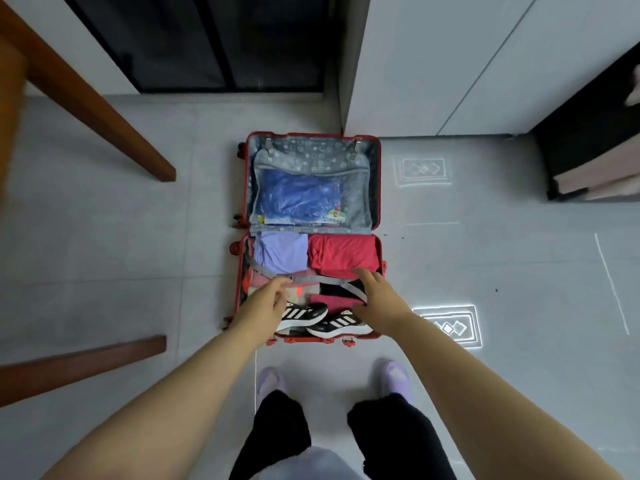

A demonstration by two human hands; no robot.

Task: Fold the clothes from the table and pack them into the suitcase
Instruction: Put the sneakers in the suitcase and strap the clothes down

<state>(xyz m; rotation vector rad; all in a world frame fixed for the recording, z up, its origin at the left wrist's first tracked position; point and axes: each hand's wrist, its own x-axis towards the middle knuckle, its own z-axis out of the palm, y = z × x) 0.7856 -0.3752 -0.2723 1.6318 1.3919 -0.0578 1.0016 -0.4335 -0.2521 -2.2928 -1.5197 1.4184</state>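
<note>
Suitcase lies open at frame centre. Its lower half is packed: lavender fold, red fold, 2 shoes at the near edge. Left hand curls at the grey strap; can't tell if it grips. Right hand is spread, fingers straight, holding nothing. Likely step is cinching: press the clothes flat and draw the strap evenly.

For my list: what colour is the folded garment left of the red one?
The garment is lilac; head view.
</note>
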